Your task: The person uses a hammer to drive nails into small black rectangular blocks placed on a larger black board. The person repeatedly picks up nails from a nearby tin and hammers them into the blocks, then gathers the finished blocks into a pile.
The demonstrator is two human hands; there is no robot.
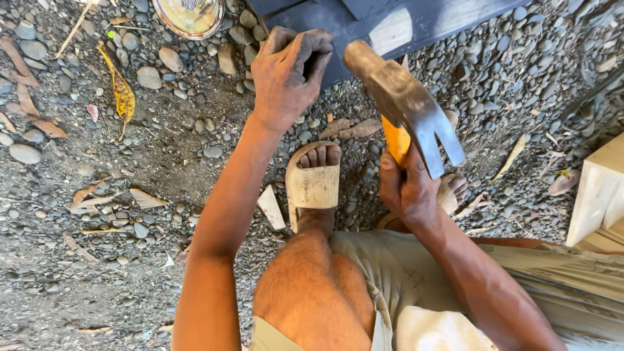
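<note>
Nearest the camera, right hand is wrapped tight round the orange handle of a claw hammer, choked up right under the head, claw end pointing back toward the body, striking face aimed at the dark board ahead. Just past it, a sandalled foot is planted on the gravel ground, the other foot mostly hidden behind the hammer hand. Further out, left hand is bunched up with fingertips pinched together at the near edge of the dark board, blackened with grime; looks like it pins something small there, but I cannot tell what, the fingers cover it. Judgement: with a grip that high, short controlled taps are the way, face square to the target, left fingers kept low and clear of the strike line, board steadied so it doesn't skid on the stones. At the far edge of the ground sits a round metal dish, cut off by the frame. Pale wooden box at the right edge is also cropped. Most of the hammer's handle is hidden in the fist.
</note>
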